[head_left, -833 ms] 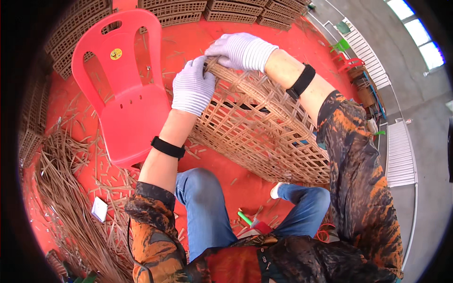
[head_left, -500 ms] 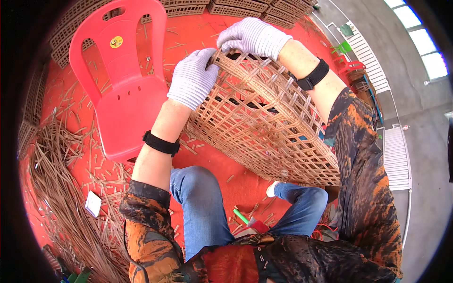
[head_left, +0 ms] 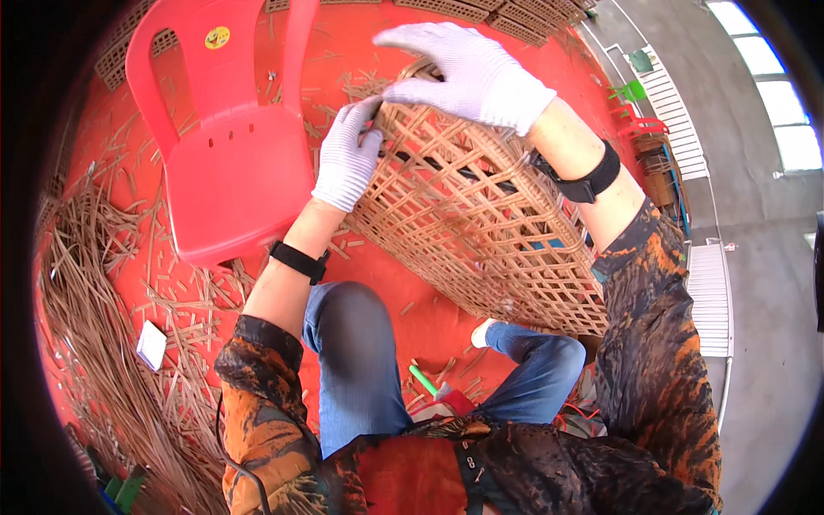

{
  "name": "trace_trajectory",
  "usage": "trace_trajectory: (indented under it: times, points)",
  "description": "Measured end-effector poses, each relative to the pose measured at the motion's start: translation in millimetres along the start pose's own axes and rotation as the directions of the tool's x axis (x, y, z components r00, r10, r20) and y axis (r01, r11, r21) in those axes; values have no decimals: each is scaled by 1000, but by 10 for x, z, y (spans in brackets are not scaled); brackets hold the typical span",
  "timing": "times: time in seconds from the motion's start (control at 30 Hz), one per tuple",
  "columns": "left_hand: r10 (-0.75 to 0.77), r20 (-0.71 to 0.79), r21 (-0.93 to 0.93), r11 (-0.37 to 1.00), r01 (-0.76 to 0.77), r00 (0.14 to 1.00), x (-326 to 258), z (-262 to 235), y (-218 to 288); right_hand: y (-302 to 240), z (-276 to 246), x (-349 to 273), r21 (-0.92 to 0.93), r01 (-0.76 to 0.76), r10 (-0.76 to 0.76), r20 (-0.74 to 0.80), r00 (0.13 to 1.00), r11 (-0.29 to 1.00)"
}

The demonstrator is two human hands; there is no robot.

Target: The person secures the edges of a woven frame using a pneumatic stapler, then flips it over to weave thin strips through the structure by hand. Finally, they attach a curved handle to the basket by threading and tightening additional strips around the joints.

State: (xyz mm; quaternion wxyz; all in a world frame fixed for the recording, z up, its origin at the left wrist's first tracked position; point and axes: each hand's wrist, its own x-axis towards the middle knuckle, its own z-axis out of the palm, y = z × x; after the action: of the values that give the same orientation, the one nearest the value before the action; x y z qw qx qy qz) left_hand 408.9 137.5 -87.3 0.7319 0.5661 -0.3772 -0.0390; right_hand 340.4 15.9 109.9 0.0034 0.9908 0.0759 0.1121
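A large woven bamboo lattice basket (head_left: 498, 232) leans tilted in front of my knees. My left hand (head_left: 348, 159), in a white knit glove, presses on the basket's left rim with its fingers pinched on a strip there. My right hand (head_left: 468, 73), also gloved, lies spread over the upper rim, fingers reaching left. Both wrists wear black bands.
A red plastic chair (head_left: 232, 163) stands to the left on the red floor. Loose bamboo strips (head_left: 94, 309) are piled along the left side. A small white card (head_left: 152, 345) lies among them. A green-handled tool (head_left: 433, 386) lies between my legs. Stacked woven pieces line the far edge.
Both hands and the basket rim sit in a different spot in the picture as the view shifted. My right hand has spread flatter over the top rim.
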Motion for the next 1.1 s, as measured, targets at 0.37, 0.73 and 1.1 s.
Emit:
trace_trajectory:
  times: [0.37, 0.73, 1.1]
  points:
    - [-102, 117, 674, 739, -4, 988, -138, 152, -281, 133, 295, 104, -152, 11, 16, 175, 984, 988]
    - [-41, 141, 460, 888, -29, 989, -146, 73, -570, 158, 179, 72, 7, 119, -119, 143, 983, 993]
    - [-59, 28, 436, 899, 41, 998, -122, 209, -349, 89, 275, 54, -551, 429, -150, 478, 865, 716]
